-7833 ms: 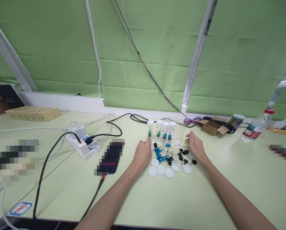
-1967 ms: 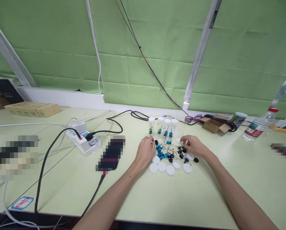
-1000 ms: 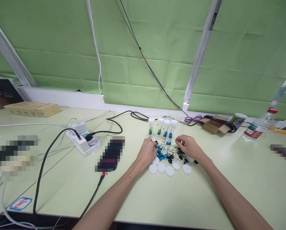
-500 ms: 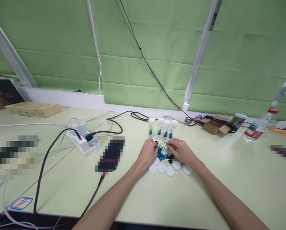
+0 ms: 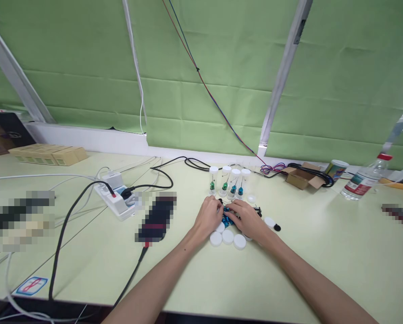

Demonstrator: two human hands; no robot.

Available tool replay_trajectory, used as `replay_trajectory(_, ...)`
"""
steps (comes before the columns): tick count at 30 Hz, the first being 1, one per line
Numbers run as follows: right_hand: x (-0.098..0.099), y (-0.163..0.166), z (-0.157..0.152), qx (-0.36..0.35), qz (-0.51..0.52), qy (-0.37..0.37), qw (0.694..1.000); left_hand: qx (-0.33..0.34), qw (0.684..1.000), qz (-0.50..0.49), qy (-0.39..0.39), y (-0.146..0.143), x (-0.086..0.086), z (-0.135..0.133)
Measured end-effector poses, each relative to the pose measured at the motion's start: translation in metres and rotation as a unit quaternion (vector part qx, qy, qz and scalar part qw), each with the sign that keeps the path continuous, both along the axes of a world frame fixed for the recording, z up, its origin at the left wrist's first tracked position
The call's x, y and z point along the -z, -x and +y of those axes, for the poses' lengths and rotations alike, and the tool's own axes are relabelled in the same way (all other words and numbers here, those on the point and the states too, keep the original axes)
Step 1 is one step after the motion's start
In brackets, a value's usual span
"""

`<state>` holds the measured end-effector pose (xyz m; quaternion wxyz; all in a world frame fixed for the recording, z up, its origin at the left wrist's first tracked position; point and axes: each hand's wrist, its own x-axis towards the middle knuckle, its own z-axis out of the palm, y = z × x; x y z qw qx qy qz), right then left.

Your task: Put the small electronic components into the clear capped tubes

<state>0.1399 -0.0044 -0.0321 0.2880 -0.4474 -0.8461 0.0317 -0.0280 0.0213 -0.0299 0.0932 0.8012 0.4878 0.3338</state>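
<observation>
My left hand (image 5: 208, 216) is curled, with a small black-tipped piece (image 5: 220, 201) pinched at its fingertips. My right hand (image 5: 247, 218) reaches in from the other side, fingers bent together over the small shiny blue pieces (image 5: 227, 220); what they grip is hidden. Several white round caps (image 5: 227, 237) lie in front of the pile, one partly under my right hand. Behind the hands stand several clear tubes with white lids, among them a tube with a green piece (image 5: 213, 179) and a tube with a blue piece (image 5: 245, 180).
A black piece (image 5: 277, 227) lies beside a white cap (image 5: 269, 222) to the right. Left of my hands are a blurred dark phone-like object (image 5: 156, 218) and a white power strip (image 5: 115, 198) with cables. An open cardboard box (image 5: 301, 177) and a water bottle (image 5: 365, 177) stand back right.
My right hand has moved left and slightly down, onto the blue pieces. Black pieces and a white cap now show to its right. My left hand has stayed nearly still.
</observation>
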Motion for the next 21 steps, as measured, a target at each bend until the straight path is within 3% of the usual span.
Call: replay_trajectory(21, -0.0001, 0.0013, -0.0006, 0.014, 0.024, 0.004, 1.0, 0.0, 0.999, -0.039, 0.024, -0.0022, -0.0029, 0.0009)
